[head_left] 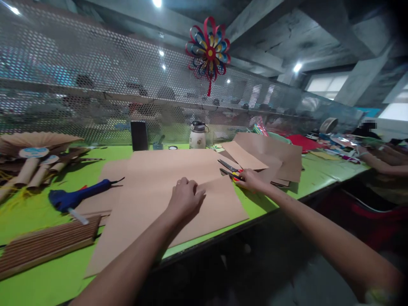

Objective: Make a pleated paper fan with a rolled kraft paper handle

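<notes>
A large sheet of brown paper (153,170) lies across the green table. My left hand (185,196) rests on it with the fingers curled in and the thumb against the sheet, pressing it down. In my right hand (251,180), at the sheet's right edge, is a pair of scissors (228,165) with red and yellow handles. The blades are spread apart and point left. Between the blades and my left hand the sheet has an uneven edge or fold; I cannot tell which.
A blue glue gun (79,195), a pleated brown paper stack (47,244) and paper fans (35,159) lie left. Behind stand a phone (139,136) and a bottle (197,137). More brown paper (270,153) lies right. Another person's arm (379,161) reaches in at far right.
</notes>
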Available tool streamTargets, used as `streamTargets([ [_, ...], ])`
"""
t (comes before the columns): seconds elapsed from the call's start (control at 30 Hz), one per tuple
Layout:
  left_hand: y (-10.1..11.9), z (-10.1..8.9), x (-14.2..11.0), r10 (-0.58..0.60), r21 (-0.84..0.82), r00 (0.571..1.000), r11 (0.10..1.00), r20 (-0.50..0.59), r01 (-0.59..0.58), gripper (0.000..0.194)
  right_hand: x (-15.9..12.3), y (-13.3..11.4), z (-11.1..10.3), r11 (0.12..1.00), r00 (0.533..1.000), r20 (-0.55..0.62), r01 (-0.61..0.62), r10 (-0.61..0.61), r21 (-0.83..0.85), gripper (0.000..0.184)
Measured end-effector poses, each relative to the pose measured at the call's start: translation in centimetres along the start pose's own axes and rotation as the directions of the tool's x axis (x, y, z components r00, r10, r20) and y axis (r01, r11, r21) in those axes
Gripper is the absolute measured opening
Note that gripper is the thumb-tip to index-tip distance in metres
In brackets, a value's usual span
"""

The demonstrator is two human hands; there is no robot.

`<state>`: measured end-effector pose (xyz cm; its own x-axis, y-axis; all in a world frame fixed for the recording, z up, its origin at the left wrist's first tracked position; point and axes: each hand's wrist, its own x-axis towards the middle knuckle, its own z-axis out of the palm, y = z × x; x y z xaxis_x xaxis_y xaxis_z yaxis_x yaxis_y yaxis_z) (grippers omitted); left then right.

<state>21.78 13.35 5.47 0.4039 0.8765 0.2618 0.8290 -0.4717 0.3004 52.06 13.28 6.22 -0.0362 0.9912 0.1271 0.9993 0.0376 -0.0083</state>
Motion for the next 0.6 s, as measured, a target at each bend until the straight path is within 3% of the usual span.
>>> streamTargets([
  [0.27,0.2,-0.1,-0.1,0.032,-0.025,0.999,0.999,-0.018,-0.032,0.026,-1.8,0.7,-1.3,0.994,0.998,-0.052,-0.029,0.035,0.105,0.026],
  [0.4,0.0,-0.2,0.1,0.002,-0.044,1.0,0.999,-0.02,-0.003,0.028,-5.4,1.0,-2.5,0.973,0.989,-0.026,0.151,-0.148,0.177,0.022],
  [0.6,-0.5,-0.1,0.8,-0.051,-0.061,0.999,0.997,-0.008,0.05,0.034,-10.8,1.1,-4.4,0.858,0.907,0.041,0.381,-0.419,0.344,0.034],
])
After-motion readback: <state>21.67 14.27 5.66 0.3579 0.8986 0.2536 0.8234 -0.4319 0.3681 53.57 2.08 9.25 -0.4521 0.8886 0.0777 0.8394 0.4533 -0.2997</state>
